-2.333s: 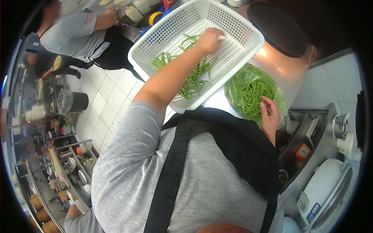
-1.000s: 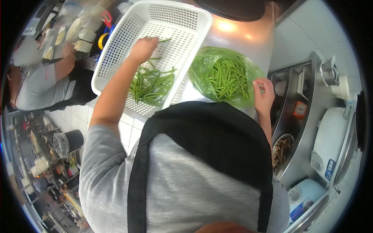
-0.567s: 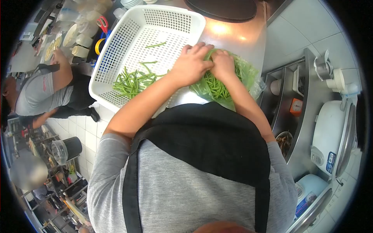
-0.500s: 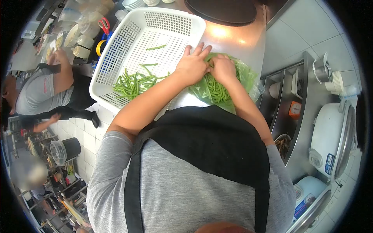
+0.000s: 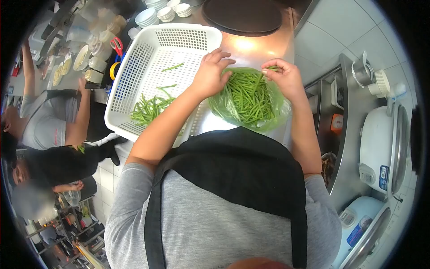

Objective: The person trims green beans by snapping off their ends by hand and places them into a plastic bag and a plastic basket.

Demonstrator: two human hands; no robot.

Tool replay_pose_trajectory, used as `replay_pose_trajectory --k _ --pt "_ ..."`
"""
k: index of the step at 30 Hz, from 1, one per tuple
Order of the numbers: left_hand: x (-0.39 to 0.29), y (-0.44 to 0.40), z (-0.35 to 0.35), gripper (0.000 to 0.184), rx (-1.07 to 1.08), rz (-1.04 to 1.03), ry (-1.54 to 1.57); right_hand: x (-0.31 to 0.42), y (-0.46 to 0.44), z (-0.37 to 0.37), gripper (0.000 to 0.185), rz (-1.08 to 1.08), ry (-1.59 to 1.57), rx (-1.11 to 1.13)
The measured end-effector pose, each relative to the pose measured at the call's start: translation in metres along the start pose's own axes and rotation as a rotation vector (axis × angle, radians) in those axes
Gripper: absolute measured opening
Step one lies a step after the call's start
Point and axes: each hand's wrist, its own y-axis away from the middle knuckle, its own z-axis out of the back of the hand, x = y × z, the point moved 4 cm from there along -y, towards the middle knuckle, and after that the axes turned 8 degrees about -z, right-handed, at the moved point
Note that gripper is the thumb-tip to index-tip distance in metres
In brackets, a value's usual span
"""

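My left hand [image 5: 209, 76] is at the left edge of a clear green plastic bag [image 5: 219, 107], its fingers apart and its thumb by the rim. Green beans [image 5: 253, 98] fill the open bag. At the bag's upper right, my right hand [image 5: 286, 80] is closed, with a small green bean piece between thumb and fingers. To the left of the bag sits a white perforated basket [image 5: 117, 96]. Loose beans [image 5: 150, 107] lie near its lower end, and a few single ones lie higher up in it.
A round dark tray [image 5: 242, 17] and small white bowls [image 5: 165, 14] stand at the back of the steel counter. Red scissors [image 5: 117, 45] lie beyond the basket. Two co-workers [image 5: 53, 119] are at the left. A drawer unit and rice cookers [image 5: 380, 148] are at the right.
My hands have moved apart from close together over the bag, showing more of its beans. My right hand has shifted right. At the left, a second person has come into fuller view.
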Motion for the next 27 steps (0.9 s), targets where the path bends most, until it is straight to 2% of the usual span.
replay_pose_trajectory --k 3,4,7,8,11,14,19,23,25,26,27 --pt "-0.031 -0.012 0.024 0.041 -0.075 0.071 0.416 0.027 0.004 0.001 0.014 0.054 -0.118 -0.027" --pt "-0.047 -0.016 0.030 0.040 -0.011 0.092 0.552 0.030 0.005 -0.001 0.015 0.055 -0.162 -0.027" --pt "-0.053 -0.012 0.002 0.036 0.130 0.170 0.635 0.022 0.004 -0.015 0.016 0.021 -0.192 0.012" --pt "-0.052 -0.009 -0.007 0.025 0.134 0.278 0.845 0.016 0.004 -0.019 0.016 0.004 -0.238 0.018" --pt "-0.038 0.010 -0.031 0.018 0.200 0.590 1.173 -0.011 0.008 -0.027 0.017 -0.047 -0.363 0.022" --pt "-0.039 0.020 -0.029 0.018 0.272 0.678 1.163 -0.036 0.015 -0.032 0.017 -0.108 -0.419 0.013" --pt "-0.034 0.027 -0.037 0.020 0.361 0.575 0.961 -0.049 0.024 -0.046 0.016 -0.189 -0.446 0.005" --pt "-0.034 0.026 -0.028 0.022 0.383 0.421 0.572 -0.056 0.028 -0.039 0.015 -0.244 -0.137 0.080" --pt "-0.035 0.026 -0.025 0.020 0.336 0.395 0.542 -0.052 0.032 -0.033 0.015 -0.199 -0.069 0.073" --pt "-0.035 0.025 -0.024 0.019 0.307 0.379 0.527 -0.050 0.032 -0.021 0.015 -0.156 -0.020 -0.038" --pt "-0.031 0.027 -0.026 0.020 0.265 0.473 0.679 -0.048 0.031 -0.005 0.015 -0.109 0.029 -0.146"
